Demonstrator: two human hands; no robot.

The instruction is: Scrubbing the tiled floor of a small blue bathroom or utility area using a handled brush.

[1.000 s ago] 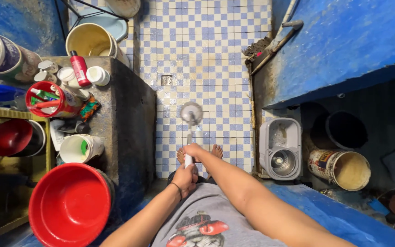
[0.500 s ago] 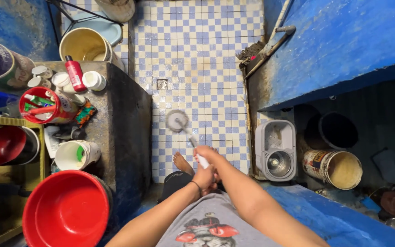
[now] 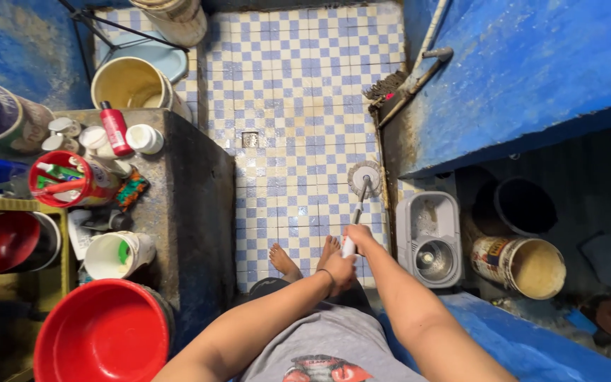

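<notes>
Both hands wrap the white grip of the round-headed spin mop [image 3: 364, 178], left hand [image 3: 339, 270] clenched low, right hand [image 3: 357, 234] clamped just above, its shaggy head pressed on the blue-and-white checked tile floor [image 3: 298, 85] just beside the grey plastic spin bucket [image 3: 431, 239]. Over left, a red bottle [image 3: 114, 127] stands on the dark concrete surface [image 3: 178, 170]; far right, a printed-label tin bucket [image 3: 521, 263] lies tilted.

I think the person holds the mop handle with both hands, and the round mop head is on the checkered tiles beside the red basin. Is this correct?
Not quite. Both the left hand and right hand do grip the mop handle, and the round mop head is on the checkered tiles. But the head view shows it near the grey spin bucket, on the far side from the red basin.
</notes>
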